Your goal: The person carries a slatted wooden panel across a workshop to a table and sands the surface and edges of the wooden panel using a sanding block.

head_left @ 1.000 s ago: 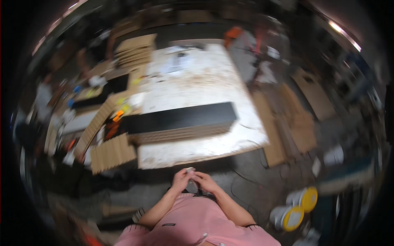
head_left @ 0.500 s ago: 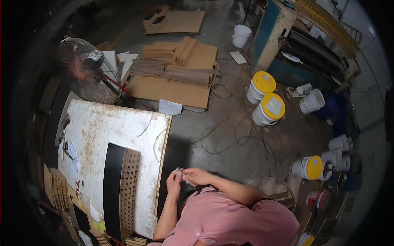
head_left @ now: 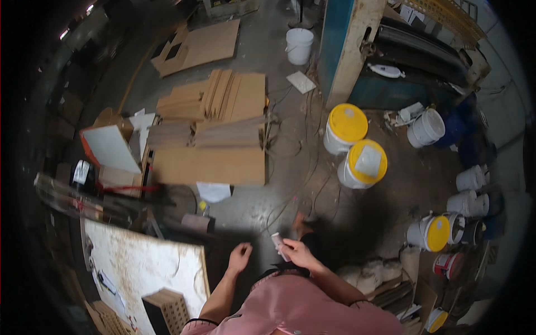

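Gripping right hand (head_left: 298, 254): fingers wrapped around a pale tube (head_left: 280, 247)
Left hand (head_left: 240, 258): fingers curled, too small to tell if pinching anything
White table (head_left: 145, 259): beside left forearm (head_left: 221, 293)

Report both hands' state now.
Left hand: fingers loosely curled, nothing visible held; open or closed can't be told.
Right hand: closed on a pale tube.

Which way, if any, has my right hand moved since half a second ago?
Yes. Judged against the white table, your right hand has moved rightward, farther out from the table's edge.
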Demonstrator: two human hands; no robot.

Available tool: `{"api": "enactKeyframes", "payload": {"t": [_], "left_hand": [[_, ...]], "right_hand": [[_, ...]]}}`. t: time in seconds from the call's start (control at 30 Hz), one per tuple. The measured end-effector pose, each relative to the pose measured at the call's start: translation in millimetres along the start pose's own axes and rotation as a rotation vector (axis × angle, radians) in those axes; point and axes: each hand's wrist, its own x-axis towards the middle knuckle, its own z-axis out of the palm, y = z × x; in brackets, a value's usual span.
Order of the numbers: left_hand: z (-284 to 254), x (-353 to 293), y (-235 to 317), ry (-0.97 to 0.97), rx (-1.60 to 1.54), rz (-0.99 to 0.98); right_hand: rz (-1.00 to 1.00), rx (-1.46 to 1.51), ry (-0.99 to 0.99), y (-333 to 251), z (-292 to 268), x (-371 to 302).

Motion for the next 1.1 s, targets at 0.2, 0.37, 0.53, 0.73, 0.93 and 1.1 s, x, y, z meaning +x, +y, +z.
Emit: {"api": "enactKeyframes", "payload": {"t": [0.2,0.37,0.53,0.73,0.93,1.1], "left_hand": [[-1,19,-40,-0.166,0.144,-0.568],[11,106,7,-0.242,0.246,-0.615],[42,285,115,-0.181,0.023,-0.631],[35,562,181,-0.095,0.051,-0.426],[-42,802,387,0.166,-0.446,-0.158],[-103,919,528,0.199,-0.461,-0.028]], "right_hand": [[-0.09,0.014,0.003,-152,-143,95],[-0.163,0.136,0.055,-213,-233,210],[-0.283,0.134,0.059,-293,-306,320],[-0.456,-0.364,0.317,-366,-397,456],[-0.245,-0.105,0.507,-453,-486,575],[-0.209,0.05,0.294,-512,-500,731]]}}
